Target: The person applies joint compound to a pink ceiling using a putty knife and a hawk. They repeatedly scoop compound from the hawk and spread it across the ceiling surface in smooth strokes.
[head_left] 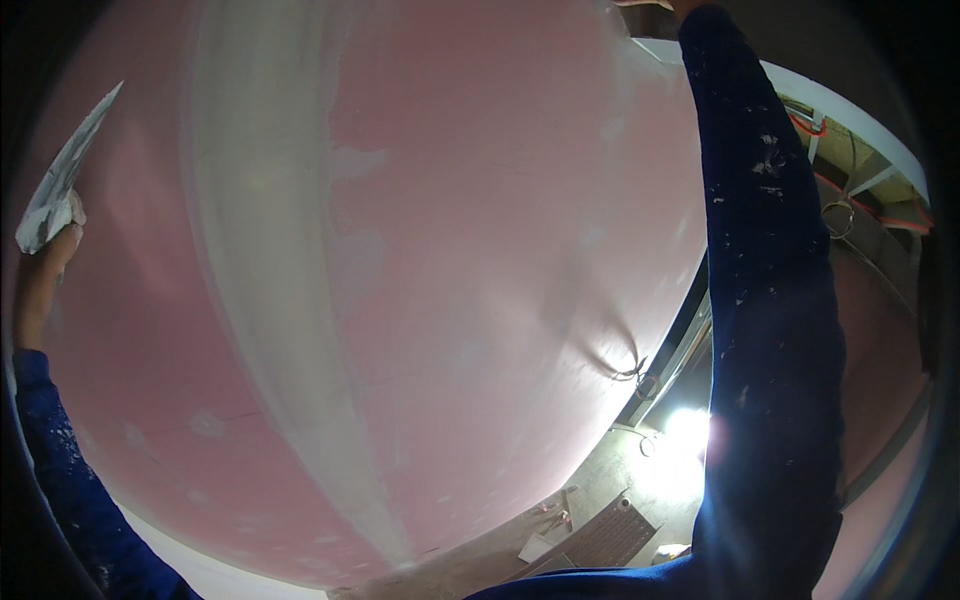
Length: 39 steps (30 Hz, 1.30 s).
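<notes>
My left hand [62, 248], at the far left, is closed around a broad drywall knife [68, 170]. Its thin blade points up and is smeared with whitish joint compound; a lump of the compound sits by my fingers. The blade stands beside a big pink board surface [500, 250], apparently without touching it. A wide pale band of compound [265, 200] runs down that board, with lighter patches around it. My right arm reaches up in a dark blue sleeve [770, 300] spotted with white. Only a sliver of my right hand [688, 6] shows at the top edge; its fingers are mostly cut off.
Behind my right arm, a white curved frame edge [850, 95] borders an opening with orange cable [808, 124]. A bright lamp [688, 435] glares low on the right. Near it lie a brown perforated plank [610, 535] and wire loops [648, 385] by the board's edge.
</notes>
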Available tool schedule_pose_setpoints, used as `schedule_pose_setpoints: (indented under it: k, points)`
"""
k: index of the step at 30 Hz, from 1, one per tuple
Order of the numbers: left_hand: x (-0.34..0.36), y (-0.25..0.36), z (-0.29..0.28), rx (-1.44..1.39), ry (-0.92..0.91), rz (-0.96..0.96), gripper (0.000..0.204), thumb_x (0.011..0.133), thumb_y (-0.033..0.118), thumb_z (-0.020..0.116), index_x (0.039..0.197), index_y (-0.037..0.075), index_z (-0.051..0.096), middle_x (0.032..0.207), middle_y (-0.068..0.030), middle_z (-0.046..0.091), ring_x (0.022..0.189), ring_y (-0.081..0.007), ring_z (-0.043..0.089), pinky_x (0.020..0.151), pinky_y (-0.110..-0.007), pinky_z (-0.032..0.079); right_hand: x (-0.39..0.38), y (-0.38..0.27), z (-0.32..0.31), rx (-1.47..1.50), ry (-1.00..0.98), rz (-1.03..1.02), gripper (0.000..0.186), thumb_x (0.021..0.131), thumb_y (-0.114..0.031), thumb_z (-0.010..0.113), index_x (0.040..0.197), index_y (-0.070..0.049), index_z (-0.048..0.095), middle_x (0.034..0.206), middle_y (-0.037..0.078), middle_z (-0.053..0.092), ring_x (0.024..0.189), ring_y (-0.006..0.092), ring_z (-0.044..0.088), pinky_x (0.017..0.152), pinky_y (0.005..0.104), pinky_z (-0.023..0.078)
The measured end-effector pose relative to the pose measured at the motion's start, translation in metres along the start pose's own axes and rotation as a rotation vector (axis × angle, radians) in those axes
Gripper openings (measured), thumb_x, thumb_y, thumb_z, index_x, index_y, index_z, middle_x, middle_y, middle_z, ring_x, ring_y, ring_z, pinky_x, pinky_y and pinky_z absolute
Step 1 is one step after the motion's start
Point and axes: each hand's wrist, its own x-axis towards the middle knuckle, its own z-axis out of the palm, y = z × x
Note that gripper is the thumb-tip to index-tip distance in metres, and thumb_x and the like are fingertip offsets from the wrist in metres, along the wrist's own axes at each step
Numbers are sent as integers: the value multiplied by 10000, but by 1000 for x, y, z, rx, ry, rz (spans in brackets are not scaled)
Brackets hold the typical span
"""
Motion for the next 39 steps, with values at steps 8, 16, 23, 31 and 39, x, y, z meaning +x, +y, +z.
schedule_pose_setpoints:
  k: [8,16,23,31,39]
  points:
    - [-3,9,3,-27,-5,-10,460,912,331,647,1273,46,615,1123,-22,605,1029,-141,567,939,-309,457,-22,-16,3,2,-93,23,727,832,-419,804,1424,-58,586,1471,171,560,1372,357,495,1180,505,320]
    - [-9,12,5,-80,12,111,490,891,283,660,1300,32,561,1159,-74,604,1083,-189,573,964,-343,469,-15,-126,-49,1265,74,807,456,960,-292,683,1352,-80,588,1309,89,629,1216,273,628,959,561,581]
    - [-12,18,10,-91,66,96,523,883,274,662,1322,23,529,1170,-79,602,1073,-189,577,953,-340,475,37,-157,-77,1172,192,474,474,962,-277,683,1372,-71,565,1340,103,600,1216,295,625,921,567,597]
    - [-18,41,9,-74,49,102,367,883,257,643,1165,25,603,1007,-36,588,940,-143,544,864,-288,459,79,-108,-86,1027,160,235,475,965,-269,682,1378,-73,553,1337,103,595,1213,311,626,867,581,614]
    - [-17,46,10,-153,12,135,294,877,183,626,1121,24,584,987,-37,565,924,-144,534,852,-311,463,4,-90,-85,1032,80,362,477,968,-260,681,1385,-75,541,1334,102,590,1210,327,627,813,595,632]
